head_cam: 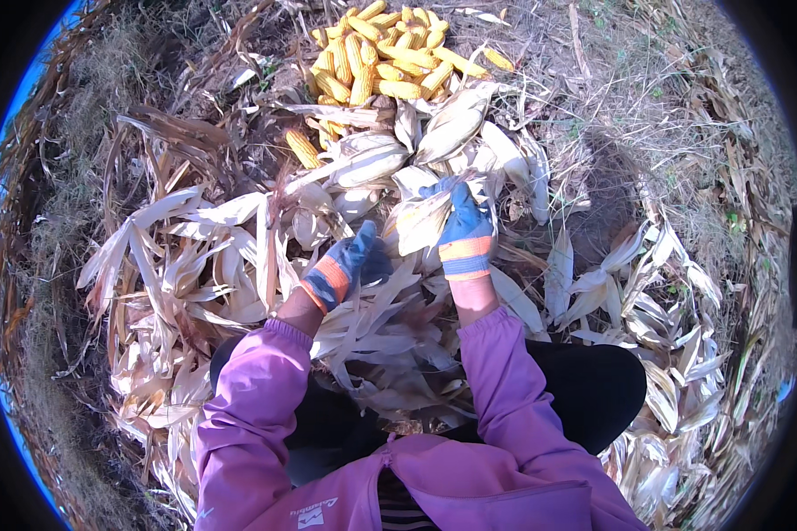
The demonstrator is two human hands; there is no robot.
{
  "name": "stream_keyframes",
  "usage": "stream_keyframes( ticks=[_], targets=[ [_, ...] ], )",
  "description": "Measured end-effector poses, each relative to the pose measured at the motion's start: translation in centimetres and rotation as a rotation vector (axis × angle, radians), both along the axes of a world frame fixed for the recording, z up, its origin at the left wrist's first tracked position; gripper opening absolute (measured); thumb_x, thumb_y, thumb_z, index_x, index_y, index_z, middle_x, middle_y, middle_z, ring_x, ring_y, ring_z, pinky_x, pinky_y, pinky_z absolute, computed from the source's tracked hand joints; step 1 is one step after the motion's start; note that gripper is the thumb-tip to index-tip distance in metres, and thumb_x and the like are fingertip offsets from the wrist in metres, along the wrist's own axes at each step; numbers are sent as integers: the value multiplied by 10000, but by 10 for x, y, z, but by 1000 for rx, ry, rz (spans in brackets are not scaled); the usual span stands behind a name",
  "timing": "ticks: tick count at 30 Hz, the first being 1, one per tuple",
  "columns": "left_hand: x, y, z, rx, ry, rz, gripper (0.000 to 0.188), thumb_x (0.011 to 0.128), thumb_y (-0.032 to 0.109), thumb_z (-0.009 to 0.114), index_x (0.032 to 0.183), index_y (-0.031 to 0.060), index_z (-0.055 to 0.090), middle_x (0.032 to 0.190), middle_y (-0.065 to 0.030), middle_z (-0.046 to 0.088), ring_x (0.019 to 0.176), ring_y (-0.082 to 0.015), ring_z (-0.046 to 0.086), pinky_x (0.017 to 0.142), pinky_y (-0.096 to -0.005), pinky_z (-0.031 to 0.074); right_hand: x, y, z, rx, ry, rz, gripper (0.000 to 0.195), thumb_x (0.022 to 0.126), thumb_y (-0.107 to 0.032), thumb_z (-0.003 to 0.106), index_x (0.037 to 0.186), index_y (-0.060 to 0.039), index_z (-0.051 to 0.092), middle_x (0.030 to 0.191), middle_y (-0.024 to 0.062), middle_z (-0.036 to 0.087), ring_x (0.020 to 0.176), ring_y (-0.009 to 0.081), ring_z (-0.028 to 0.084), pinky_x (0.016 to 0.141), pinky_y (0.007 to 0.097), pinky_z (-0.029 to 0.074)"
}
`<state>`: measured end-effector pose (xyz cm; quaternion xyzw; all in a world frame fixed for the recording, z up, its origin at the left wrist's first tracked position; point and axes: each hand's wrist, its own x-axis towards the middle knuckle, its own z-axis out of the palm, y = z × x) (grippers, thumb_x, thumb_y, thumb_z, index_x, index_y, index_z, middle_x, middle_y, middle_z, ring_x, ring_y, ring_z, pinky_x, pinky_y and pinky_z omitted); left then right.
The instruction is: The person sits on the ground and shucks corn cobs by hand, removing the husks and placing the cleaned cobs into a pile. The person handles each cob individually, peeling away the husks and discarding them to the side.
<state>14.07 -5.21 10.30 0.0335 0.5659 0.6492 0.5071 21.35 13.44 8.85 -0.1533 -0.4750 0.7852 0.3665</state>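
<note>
My right hand [465, 229], in a blue glove with an orange band, grips an ear of corn in pale dry husk [417, 224]. The ear's wide end points toward my left hand, and a little yellow shows at its left edge. My left hand [345, 269], gloved the same way, is just left of that ear and apart from it. Its thumb points up and away from the shaded fingers, with nothing visible in it. Just beyond my hands lie several unhusked ears [368, 162], some touching one another.
A pile of bare yellow corn cobs [378, 56] lies on the ground ahead, with a single cob [302, 149] nearer on the left. Loose dry husks [192, 265] cover the ground on both sides and between my knees. Dry grass [637, 119] spreads at the right.
</note>
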Motion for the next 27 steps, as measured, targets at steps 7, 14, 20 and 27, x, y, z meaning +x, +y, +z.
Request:
stream_keyframes(
  ticks=[7, 14, 20, 27],
  targets=[
    [-16, -1, -21, -56, -310, 133, 740, 751, 592, 609, 1099, -50, 487, 1006, -205, 576, 902, -344, 606, 826, -459, 509, -1, -20, -2, 756, -274, -94, 157, 869, -96, 493, 987, -28, 573, 905, 97, 641, 826, 195, 617, 775, 298, 490],
    [-21, 7, -59, 343, 485, -174, 568, 876, 434, 504, 1291, 53, 426, 1294, -98, 481, 1135, -214, 508, 945, -372, 426, -15, -47, -4, -411, 87, 200, 194, 927, -180, 476, 893, -21, 581, 824, 57, 610, 751, 183, 584, 726, 324, 498],
    [-21, -2, -35, 296, 194, -152, 445, 875, 173, 550, 1297, 95, 434, 1257, -50, 504, 1159, -162, 481, 956, -278, 401, -15, -37, -1, -631, 169, 352, 193, 907, -192, 517, 802, -39, 570, 701, 63, 560, 648, 199, 551, 648, 350, 488],
    [-13, 0, 21, 283, -55, -234, 568, 742, 95, 660, 1257, 3, 439, 1121, -72, 560, 1006, -170, 548, 865, -280, 438, -13, -29, 12, -600, 42, 180, 199, 877, -229, 567, 755, -72, 559, 656, 42, 518, 632, 177, 507, 607, 313, 436]
  ],
)
